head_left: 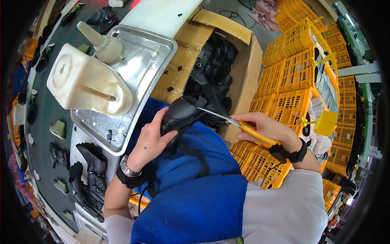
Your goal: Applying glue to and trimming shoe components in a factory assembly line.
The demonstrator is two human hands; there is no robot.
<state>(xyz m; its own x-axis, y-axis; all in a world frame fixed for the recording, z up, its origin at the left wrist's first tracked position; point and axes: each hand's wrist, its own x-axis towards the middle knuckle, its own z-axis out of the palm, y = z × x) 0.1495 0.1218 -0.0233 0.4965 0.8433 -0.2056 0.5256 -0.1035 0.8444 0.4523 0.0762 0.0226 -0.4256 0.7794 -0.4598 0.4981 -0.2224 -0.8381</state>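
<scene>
My left hand (pixel 149 143) is closed round a black leather boot (pixel 180 116), thumb on the near side, above the blue apron on my lap. In my right hand (pixel 263 125) is a pair of yellow-handled scissors (pixel 254 132). Their thin metal blades point left, with the tips at the jagged top edge of the boot. Whether the blades are touching the leather is too small to tell. Just beyond, an open cardboard box (pixel 245 75) holds a heap of black boots (pixel 213 61).
At the left, a metal tray (pixel 156 49) carries a cut-open white plastic jug (pixel 77 77) with a stick and a nozzled bottle (pixel 107 46). Buckled black boots (pixel 95 171) lie beside a green conveyor (pixel 44 122). Stacked yellow crates (pixel 294 69) stand at the right.
</scene>
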